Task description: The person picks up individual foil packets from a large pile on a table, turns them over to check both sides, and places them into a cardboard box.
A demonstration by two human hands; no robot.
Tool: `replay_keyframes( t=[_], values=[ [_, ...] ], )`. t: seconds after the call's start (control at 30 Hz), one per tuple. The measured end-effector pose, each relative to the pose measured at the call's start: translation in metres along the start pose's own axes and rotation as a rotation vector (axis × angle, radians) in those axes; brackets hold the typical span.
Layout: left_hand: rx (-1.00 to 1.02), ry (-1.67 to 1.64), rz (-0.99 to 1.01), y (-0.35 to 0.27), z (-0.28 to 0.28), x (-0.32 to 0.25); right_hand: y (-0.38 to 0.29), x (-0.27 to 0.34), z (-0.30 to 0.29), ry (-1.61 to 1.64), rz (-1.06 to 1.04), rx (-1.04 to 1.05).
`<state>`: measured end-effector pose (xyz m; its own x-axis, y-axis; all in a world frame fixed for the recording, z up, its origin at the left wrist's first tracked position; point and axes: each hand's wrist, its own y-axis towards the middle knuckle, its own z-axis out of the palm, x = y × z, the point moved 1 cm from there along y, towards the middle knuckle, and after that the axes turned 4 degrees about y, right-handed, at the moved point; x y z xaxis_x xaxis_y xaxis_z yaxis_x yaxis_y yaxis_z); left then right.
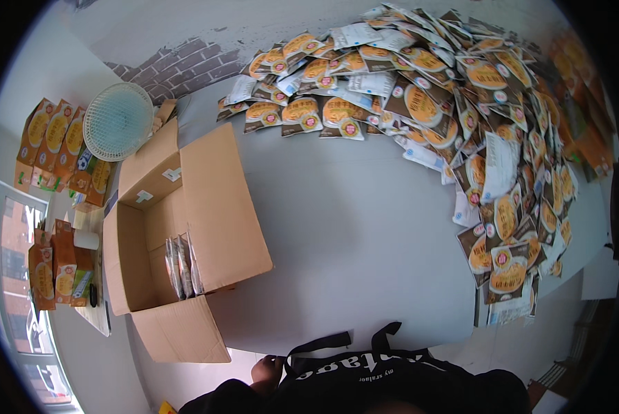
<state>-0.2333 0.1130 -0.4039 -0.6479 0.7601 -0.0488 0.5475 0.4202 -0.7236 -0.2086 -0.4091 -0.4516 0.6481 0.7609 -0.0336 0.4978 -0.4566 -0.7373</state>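
Note:
My left hand (267,371) hangs low by the near edge of the grey table (351,217), close to the black apron (371,375) I wear. Its fingers look curled, and whether anything is in them is hidden. My right hand is out of view. Before me an open cardboard box (226,207) stands on the left of the table with its flaps spread. Inside, a few flat packets (181,269) stand on edge against the box's right wall. A large heap of brown-and-orange printed packets (418,106) curves along the table's far and right sides.
A round plastic basket (118,121) is beyond the box. Orange printed cartons (53,137) stand at the far left, with more cartons (63,269) nearer the window. One packet (509,271) lies over the table's right front corner. Blurred orange packaging (581,98) is at the far right.

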Motion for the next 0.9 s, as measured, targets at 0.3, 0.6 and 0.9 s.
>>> replay_keyframes(
  t=[0.3,0.6,0.9],
  values=[
    [-0.33,-0.036,0.357,0.053,0.067,0.063,-0.001,-0.032,-0.007,0.021,-0.076,-0.036],
    [-0.269,-0.046,0.417,0.065,0.077,0.072,-0.04,-0.01,-0.028,-0.02,-0.131,-0.014],
    [-0.31,-0.047,0.547,0.061,0.067,0.064,-0.029,-0.02,-0.019,-0.168,-0.344,0.043]
  ],
)
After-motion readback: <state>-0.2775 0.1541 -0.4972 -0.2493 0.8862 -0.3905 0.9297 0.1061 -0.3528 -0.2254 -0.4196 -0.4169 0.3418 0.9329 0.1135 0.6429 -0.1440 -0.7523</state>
